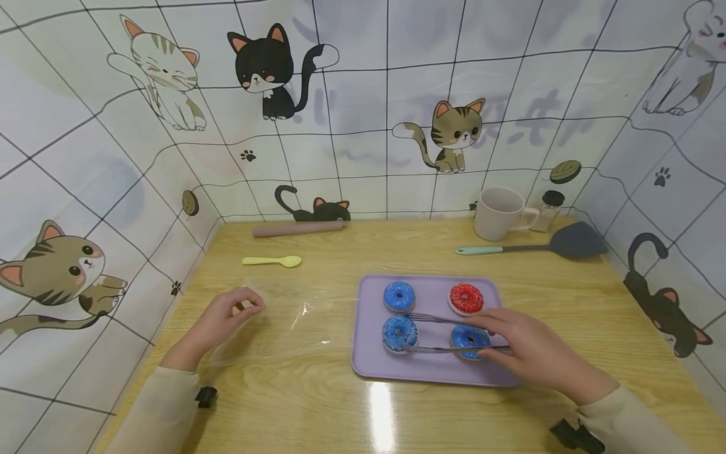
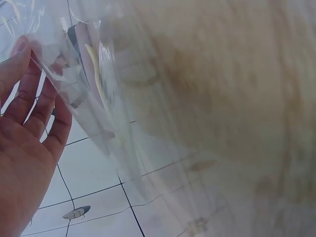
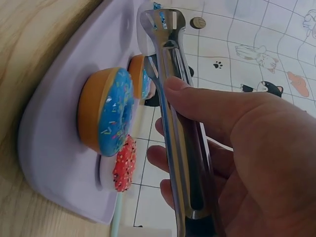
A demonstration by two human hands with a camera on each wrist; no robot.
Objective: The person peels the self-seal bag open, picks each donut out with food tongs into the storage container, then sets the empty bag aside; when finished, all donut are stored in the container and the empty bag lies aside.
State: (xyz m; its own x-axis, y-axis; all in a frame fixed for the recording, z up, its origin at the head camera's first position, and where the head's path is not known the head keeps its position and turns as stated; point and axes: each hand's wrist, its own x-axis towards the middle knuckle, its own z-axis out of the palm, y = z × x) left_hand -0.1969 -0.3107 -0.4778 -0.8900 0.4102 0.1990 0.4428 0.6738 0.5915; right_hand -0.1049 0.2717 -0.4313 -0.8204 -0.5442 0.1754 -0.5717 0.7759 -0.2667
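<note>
Thumb and fingertips of my left hand (image 1: 229, 321) pinch the edge of a clear plastic bag (image 2: 222, 98), which spreads across the table toward the tray. My right hand (image 1: 533, 347) grips metal tongs (image 3: 185, 163) over a lilac tray (image 1: 431, 373). The tong tips lie spread at either side of the near-left blue doughnut (image 1: 390, 334). Beneath the tong arms sits another blue doughnut (image 1: 462, 343), partly covered by them in the head view. Farther back on the tray are a third blue doughnut (image 1: 391, 296) and a red-topped doughnut (image 1: 459, 306).
Along the back lie a brownish rolling pin (image 1: 297, 229) and a yellow spoon (image 1: 272, 261). A pale mug (image 1: 493, 214), a black-lidded shaker (image 1: 547, 213) and a dark spatula (image 1: 575, 241) occupy the back right. Cat-patterned cloth walls (image 1: 363, 101) surround the table.
</note>
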